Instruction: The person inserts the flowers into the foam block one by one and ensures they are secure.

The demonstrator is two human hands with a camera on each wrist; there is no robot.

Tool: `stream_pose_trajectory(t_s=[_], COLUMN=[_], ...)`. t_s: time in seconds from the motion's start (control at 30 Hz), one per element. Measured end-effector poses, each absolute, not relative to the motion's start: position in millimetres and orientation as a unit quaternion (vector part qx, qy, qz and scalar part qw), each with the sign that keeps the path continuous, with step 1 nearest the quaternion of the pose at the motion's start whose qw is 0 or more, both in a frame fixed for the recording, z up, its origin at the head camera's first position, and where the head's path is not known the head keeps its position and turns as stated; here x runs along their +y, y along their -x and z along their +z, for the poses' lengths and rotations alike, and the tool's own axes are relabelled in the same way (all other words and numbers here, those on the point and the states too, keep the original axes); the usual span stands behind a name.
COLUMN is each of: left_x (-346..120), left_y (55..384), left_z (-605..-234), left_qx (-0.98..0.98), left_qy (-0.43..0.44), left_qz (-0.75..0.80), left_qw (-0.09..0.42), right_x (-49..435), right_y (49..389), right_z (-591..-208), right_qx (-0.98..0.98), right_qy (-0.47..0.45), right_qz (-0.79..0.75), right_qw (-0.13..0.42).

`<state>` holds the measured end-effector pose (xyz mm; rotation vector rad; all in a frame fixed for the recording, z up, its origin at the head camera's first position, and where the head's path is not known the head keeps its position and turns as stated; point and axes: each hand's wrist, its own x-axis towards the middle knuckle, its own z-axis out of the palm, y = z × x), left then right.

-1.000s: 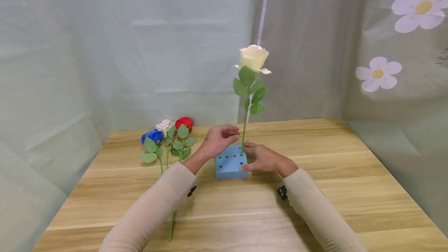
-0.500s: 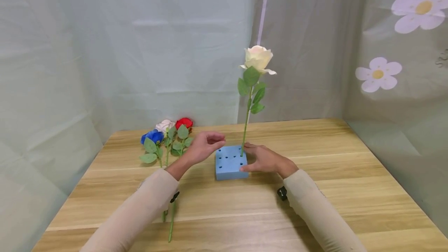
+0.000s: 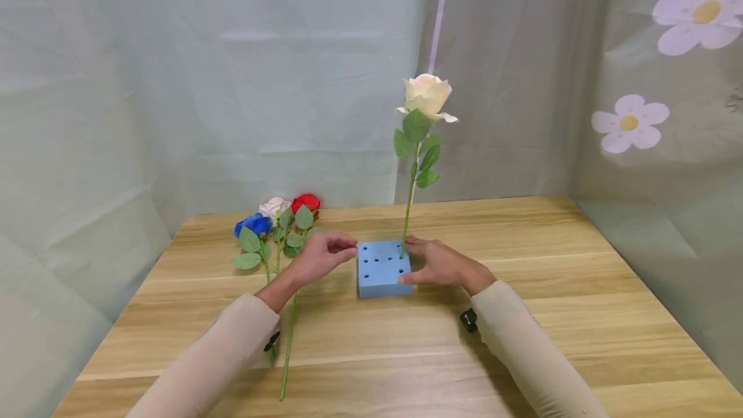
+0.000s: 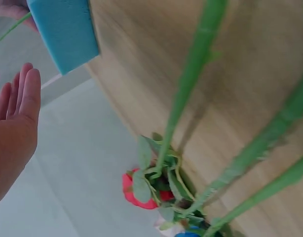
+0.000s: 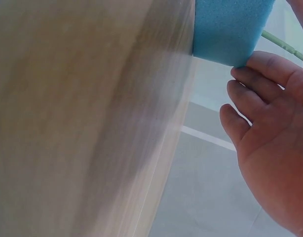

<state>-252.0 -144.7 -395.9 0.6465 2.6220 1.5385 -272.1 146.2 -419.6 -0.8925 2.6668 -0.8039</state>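
A cream rose [image 3: 426,99] stands upright with its stem in a hole near the right side of a blue foam block [image 3: 377,273]. My right hand [image 3: 444,264] holds the block's right side, thumb at the front corner and fingers behind; in the right wrist view the fingers [image 5: 260,81] bend against the foam [image 5: 230,29]. My left hand [image 3: 325,255] is just left of the block, holding nothing. The left wrist view shows its fingers [image 4: 30,94] fairly straight and apart from the foam [image 4: 67,34]. Several small holes dot the block's top.
To the left lie a blue rose [image 3: 253,226], a pale pink rose [image 3: 275,206] and a red rose [image 3: 306,202], their stems running toward the front under my left arm. The wooden table [image 3: 522,237] meets curtains [image 3: 290,82] at the back and sides.
My left hand has moved from beside the rose stem left and down to the block's left side. The cream rose has shifted slightly right. The right hand stays on the block.
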Motion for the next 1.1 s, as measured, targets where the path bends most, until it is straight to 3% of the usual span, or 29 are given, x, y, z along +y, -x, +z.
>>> stream_pose_trajectory(t_s=[1.1], left_x=[-186], left_y=[238], left_z=[-416], left_qx=[0.858], left_qy=[-0.127], left_qz=[0.495], left_qw=[0.042], right_x=[146], right_y=[274], right_z=[-419], right_qx=[0.907], right_qy=[0.313], right_qz=[-0.267], right_qw=[0.097])
